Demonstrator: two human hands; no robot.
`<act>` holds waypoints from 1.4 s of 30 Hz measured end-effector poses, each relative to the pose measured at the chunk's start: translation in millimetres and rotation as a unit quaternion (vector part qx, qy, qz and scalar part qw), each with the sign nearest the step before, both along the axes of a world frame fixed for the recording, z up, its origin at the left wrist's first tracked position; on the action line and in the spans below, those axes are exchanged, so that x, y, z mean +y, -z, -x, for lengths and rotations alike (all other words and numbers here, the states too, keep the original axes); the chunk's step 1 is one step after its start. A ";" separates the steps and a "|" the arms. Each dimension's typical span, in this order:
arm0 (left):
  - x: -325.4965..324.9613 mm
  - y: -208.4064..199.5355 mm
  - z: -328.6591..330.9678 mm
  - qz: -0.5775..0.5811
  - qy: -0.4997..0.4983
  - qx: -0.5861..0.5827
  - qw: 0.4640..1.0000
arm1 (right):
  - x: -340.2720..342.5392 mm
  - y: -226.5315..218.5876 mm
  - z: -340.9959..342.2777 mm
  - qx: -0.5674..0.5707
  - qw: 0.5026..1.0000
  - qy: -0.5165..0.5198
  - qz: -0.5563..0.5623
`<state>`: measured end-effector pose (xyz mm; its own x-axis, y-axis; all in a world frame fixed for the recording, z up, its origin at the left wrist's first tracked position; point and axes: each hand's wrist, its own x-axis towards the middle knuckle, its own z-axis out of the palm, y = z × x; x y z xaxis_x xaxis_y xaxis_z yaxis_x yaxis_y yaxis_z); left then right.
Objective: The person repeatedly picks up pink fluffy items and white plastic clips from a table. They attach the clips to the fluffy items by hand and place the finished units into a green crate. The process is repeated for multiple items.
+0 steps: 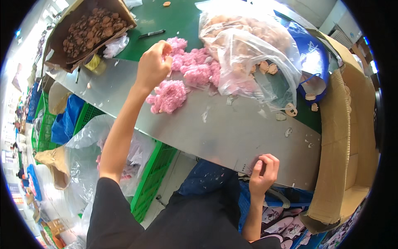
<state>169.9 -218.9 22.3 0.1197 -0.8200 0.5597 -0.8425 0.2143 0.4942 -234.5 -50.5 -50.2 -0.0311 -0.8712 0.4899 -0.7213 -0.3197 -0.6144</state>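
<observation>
My left hand (153, 68) is raised over the metal worktop, beside a cluster of pink fluffy plush pieces (197, 70). Its fingers curl in against the thumb, and whatever they may hold is hidden. Just below that hand, a separate pink plush piece (169, 96) lies on the metal. My right hand (264, 174) rests at the worktop's near edge, thumb and fingers bent together. Anything between them is too small to make out. To the right of the plush cluster, a clear plastic bag (248, 45) full of small peach-coloured pieces lies partly open.
A cardboard box (89, 35) of small brown pieces stands far left, near a black marker (151, 34). At right are a blue container (311, 54) and a tall open carton (336, 145). A green crate (151, 178) and a plastic bag with pink items (132, 153) sit lower left.
</observation>
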 end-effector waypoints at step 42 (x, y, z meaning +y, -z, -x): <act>207.1 -0.4 199.2 -0.272 0.136 0.546 0.781 | 6.6 -45.2 -52.8 -0.329 0.901 -0.199 -0.200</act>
